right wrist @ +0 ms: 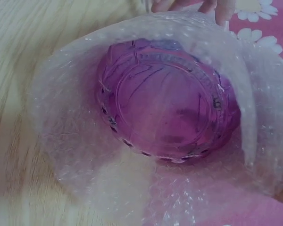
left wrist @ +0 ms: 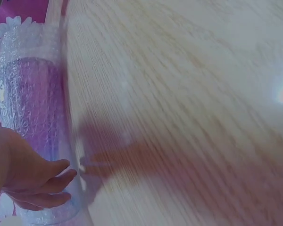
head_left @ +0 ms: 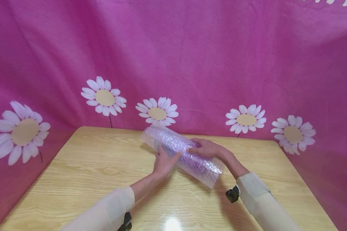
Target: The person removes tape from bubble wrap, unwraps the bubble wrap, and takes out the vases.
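Note:
A roll of bubble wrap (head_left: 173, 141) lies slantwise above the wooden table, its near end toward the right. Inside it is a purple glass vessel (right wrist: 165, 106), whose round, ridged base shows through the open end in the right wrist view. My left hand (head_left: 165, 162) holds the roll from the near side, thumb raised and fingers against the wrap. From the far side, my right hand (head_left: 206, 148) grips over the top of the roll. In the left wrist view, the left fingers (left wrist: 52, 183) lie bent along the wrap's side. The vessel's far end is hidden.
The wooden table (head_left: 98, 166) spreads around the roll, with a bright reflection near its front edge. A pink cloth (head_left: 191, 64) printed with white daisies hangs behind and at both sides. Small black devices sit under both sleeves.

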### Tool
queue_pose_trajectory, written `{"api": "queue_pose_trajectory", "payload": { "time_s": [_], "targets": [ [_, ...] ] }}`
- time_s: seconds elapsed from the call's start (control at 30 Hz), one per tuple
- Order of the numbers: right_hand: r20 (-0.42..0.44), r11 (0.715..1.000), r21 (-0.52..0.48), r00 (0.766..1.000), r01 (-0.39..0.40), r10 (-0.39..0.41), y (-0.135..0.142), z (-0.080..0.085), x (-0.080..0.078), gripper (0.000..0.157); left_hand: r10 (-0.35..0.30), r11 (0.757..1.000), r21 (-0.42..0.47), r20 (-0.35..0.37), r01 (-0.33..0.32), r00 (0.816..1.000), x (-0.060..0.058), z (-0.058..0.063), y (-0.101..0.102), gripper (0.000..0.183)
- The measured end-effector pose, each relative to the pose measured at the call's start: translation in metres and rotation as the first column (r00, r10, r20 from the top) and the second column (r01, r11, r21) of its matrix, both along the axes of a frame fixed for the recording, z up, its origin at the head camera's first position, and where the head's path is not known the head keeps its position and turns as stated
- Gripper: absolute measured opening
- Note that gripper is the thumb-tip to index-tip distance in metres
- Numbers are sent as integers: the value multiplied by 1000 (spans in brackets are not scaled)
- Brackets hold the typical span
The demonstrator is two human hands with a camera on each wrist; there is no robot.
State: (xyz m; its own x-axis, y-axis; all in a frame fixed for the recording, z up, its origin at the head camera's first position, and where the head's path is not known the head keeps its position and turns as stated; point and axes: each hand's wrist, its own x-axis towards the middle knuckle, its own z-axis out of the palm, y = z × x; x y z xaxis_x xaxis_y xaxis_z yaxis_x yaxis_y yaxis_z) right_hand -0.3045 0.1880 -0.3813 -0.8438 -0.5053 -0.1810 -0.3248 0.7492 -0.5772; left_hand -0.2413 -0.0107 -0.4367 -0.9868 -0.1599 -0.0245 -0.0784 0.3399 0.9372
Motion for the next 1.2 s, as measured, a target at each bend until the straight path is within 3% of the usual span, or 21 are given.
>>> {"api": "queue_pose_trajectory", "payload": {
  "time_s": [0.17, 0.37, 0.63, 0.8, 0.97, 1.2],
  "targets": [
    [50, 998, -58, 999, -1, 4, 0, 2, -1, 65, 28, 995, 99, -6, -27, 1000, -2, -1, 6, 105],
    [83, 995, -100, 996, -9, 17, 0, 0, -2, 67, 59, 986, 158, 10, -60, 998, -4, -3, 13, 106],
    [73, 995, -103, 997, -1, 9, -1, -2, -3, 65, 75, 958, 271, 68, -91, 995, -5, -2, 20, 109],
    [73, 993, -113, 997, 26, -18, -1, -4, -3, 64, 69, 940, 330, 60, -85, 996, -7, -2, 22, 108],
    [87, 989, -137, 995, 50, -39, -1, -3, 1, 63, 67, 934, 348, 46, -79, 997, -9, -1, 22, 106],
    [112, 986, -144, 992, 82, -66, -4, -1, 5, 60, 47, 944, 324, 42, -58, 998, -9, 1, 19, 100]
  ]
}}
